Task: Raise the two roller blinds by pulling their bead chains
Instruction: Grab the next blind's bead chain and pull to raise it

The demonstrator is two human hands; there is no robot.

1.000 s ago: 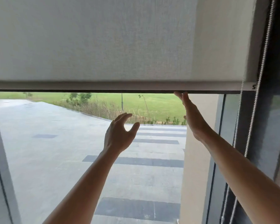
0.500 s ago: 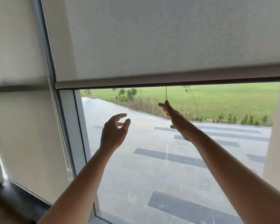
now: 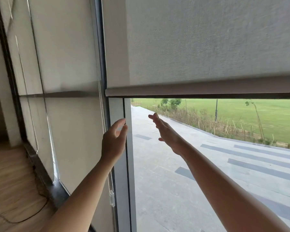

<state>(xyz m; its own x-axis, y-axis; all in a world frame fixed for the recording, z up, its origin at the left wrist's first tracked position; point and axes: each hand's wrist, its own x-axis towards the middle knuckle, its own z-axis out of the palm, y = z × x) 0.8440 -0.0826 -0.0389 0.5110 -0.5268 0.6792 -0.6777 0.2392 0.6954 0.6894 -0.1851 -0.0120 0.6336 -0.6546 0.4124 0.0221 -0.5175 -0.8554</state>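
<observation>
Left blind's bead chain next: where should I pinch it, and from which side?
Take the bead chain on its straight free run just above the left hand, well above the clear weight at its bottom. Come from the room side with the left hand, already open beside it; the chain hangs against the frame, so a thumb-and-finger pinch suits.
</observation>
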